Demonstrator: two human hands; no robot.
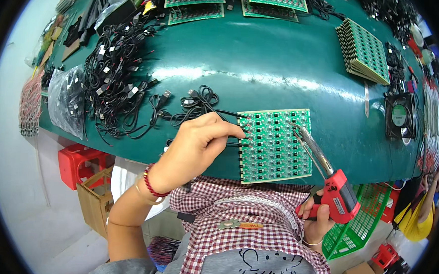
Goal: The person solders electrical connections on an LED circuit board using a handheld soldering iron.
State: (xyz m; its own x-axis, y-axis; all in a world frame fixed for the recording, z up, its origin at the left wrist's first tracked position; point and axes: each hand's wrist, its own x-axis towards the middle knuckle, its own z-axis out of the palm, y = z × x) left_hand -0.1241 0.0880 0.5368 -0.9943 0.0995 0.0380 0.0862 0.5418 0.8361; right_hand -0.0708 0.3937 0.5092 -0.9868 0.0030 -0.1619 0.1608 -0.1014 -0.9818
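Note:
At the left edge of a green circuit board panel point(277, 147), my left hand point(202, 138) is closed, its thumb and index finger pinched on a thin black USB cable at the board. Most of the held part is hidden by the fingers. Other black cables point(201, 104) run from beside the hand to the panel's upper left edge. My right hand point(317, 216) grips the handle of a red soldering gun point(338, 197). Its metal barrel slants up to the left, with the tip over the upper right part of the panel.
A tangled heap of black USB cables point(116, 72) lies to the left, next to a clear plastic bag point(66, 99). Stacked circuit panels point(365, 53) stand far right, near a black fan point(400, 115). More panels point(195, 11) lie along the back. A green plastic basket point(356, 221) is below the table.

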